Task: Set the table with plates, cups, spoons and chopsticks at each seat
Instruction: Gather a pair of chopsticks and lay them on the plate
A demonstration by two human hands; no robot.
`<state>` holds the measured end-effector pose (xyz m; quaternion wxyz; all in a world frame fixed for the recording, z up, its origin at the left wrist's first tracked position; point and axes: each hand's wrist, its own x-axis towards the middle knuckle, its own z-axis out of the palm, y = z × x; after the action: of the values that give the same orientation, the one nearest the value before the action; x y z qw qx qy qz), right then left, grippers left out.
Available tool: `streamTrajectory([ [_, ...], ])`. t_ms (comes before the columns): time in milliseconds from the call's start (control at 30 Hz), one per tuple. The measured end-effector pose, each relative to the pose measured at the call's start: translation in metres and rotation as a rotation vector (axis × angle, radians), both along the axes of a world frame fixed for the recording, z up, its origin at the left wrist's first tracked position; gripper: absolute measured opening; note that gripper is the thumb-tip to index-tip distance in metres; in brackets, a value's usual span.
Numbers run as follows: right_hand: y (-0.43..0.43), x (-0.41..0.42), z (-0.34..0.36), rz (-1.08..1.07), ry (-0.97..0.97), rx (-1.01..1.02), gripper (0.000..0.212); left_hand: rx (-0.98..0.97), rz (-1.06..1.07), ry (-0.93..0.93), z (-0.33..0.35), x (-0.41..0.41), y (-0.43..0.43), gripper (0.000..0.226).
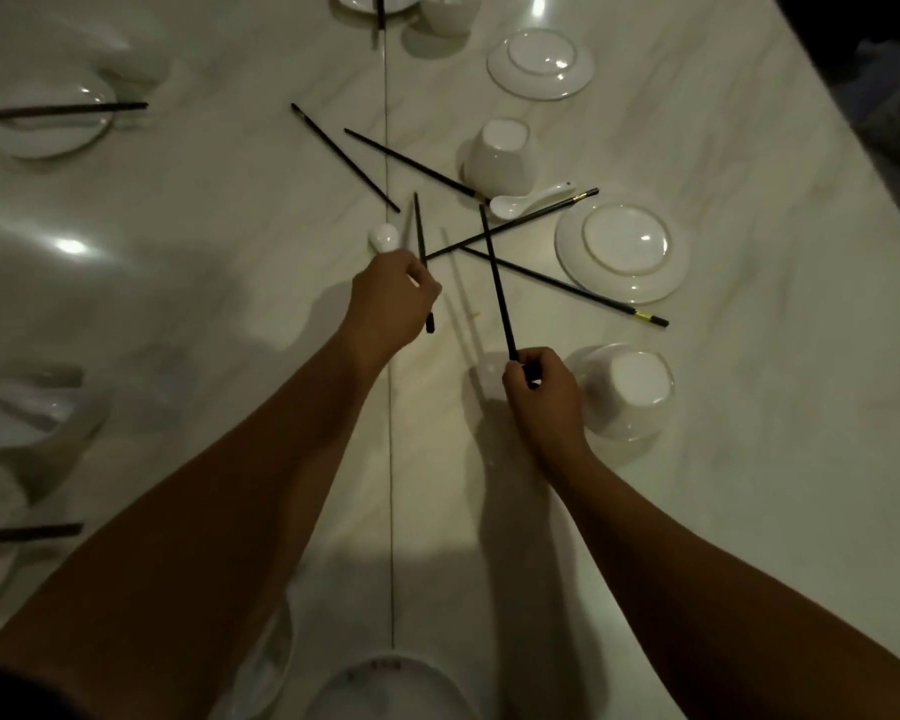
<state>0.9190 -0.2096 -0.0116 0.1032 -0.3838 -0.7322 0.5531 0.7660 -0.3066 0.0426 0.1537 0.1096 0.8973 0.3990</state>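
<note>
I have both bare forearms stretched out over the glossy pale marble tabletop (749, 356). My left hand (393, 298) pinches one slim black chopstick (420, 236), tip pointing away. My right hand (541, 392) grips a second black chopstick (498, 278) by its end. Both sticks are left of the overturned round white ceramic plate (622, 252), and loose black chopsticks (557, 281) lie crossed just beside that plate.

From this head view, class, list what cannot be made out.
Head view only:
1. White round plate, bottom: cut by frame edge.
2. Blurred white dishes, left: smeared at edge.
3. White ceramic spoon: handle hidden by left hand.
4. Black chopstick: end hidden in right hand.
</note>
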Motion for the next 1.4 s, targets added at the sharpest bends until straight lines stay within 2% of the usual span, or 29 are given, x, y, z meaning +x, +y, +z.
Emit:
streamTrajectory([
  [100, -0.024, 0.031, 0.007, 0.016, 0.000, -0.116, 0.008, 0.110, 0.027, -0.135, 0.014, 0.046, -0.034, 0.020],
  [267, -0.063, 0.091, 0.028, 0.008, -0.067, -0.517, 0.016, 0.184, 0.026, -0.223, 0.032, 0.126, -0.106, 0.027],
  [433, -0.098, 0.152, 0.051, 0.105, -0.097, -0.679, 0.007, 0.282, 0.023, -0.507, 0.043, 0.219, -0.176, 0.015],
  [533, -0.118, 0.182, 0.054, 0.191, -0.222, -0.603, 0.005, 0.233, 0.001, -0.640, 0.039, 0.264, -0.212, 0.009],
  [667, -0.148, 0.213, 0.053, 0.347, -0.398, -0.390, 0.007, 0.190, -0.013, -0.722, 0.023, 0.304, -0.242, 0.008],
  [800, -0.180, 0.234, 0.049, 0.485, -0.510, -0.278, 0.012, 0.029, -0.019, -0.620, 0.003, 0.328, -0.253, 0.011],
  [967, -0.205, 0.247, 0.046, 0.490, -0.522, -0.255, 0.016, -0.163, -0.098, -0.470, -0.010, 0.338, -0.259, 0.012],
  [1100, -0.216, 0.249, 0.042, 0.508, -0.548, -0.152, 0.021, -0.195, -0.113, -0.454, -0.016, 0.347, -0.261, 0.009],
  [1233, -0.226, 0.250, 0.034, 0.473, -0.533, -0.084, 0.026, -0.221, -0.179, -0.390, -0.023, 0.354, -0.265, 0.019],
  [1400, -0.235, 0.249, 0.030, 0.457, -0.503, -0.033, 0.022, -0.180, -0.237, -0.305, -0.025, 0.360, -0.266, 0.019],
])
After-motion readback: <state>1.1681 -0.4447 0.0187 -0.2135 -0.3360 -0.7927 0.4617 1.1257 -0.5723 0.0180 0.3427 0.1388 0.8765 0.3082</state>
